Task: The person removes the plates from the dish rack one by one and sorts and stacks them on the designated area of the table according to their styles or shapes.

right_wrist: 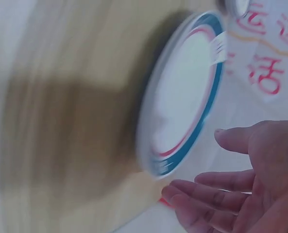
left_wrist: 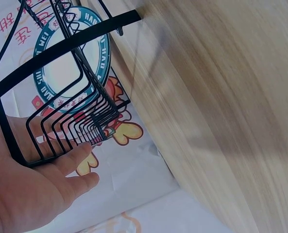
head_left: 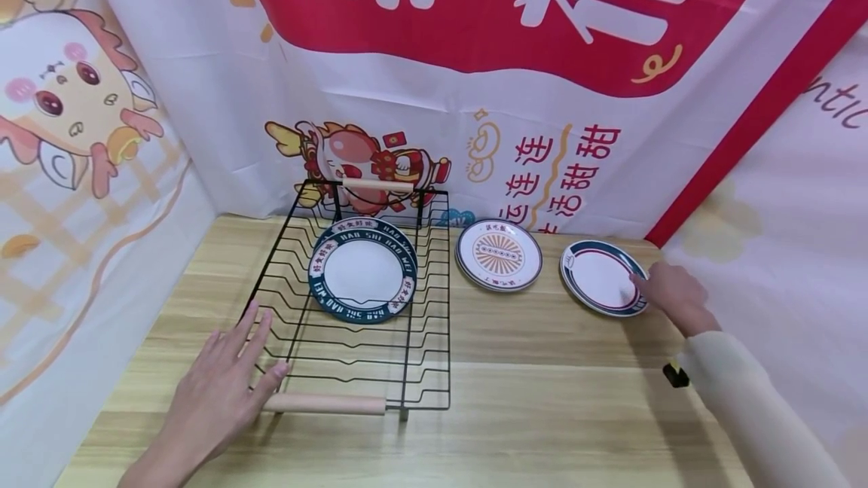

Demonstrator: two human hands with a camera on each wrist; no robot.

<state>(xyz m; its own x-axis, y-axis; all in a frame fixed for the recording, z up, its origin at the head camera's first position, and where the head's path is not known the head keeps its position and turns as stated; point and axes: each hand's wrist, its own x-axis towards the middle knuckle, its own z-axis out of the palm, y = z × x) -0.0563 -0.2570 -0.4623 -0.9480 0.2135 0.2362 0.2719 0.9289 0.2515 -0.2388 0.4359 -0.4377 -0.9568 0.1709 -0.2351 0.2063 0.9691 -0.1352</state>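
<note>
A black wire dish rack (head_left: 427,356) with wooden handles stands on the table at centre left. Two plates (head_left: 362,273) with dark blue-green lettered rims lean in its rear half. My left hand (head_left: 220,382) rests against the rack's front left side, fingers extended; in the left wrist view the fingers (left_wrist: 76,158) lie along the wires. At the right, my right hand (head_left: 674,294) is by the edge of a white plate (head_left: 603,277) with a blue rim and red ring. The right wrist view shows thumb and fingers (right_wrist: 216,199) spread beside that plate's rim, not gripping it.
Between the rack and the right plate lies a white plate (head_left: 499,254) with an orange sunburst pattern. A small black object (head_left: 675,375) is near the table's right edge. Printed cloth (head_left: 407,81) hangs behind and at both sides of the wooden table (head_left: 529,413).
</note>
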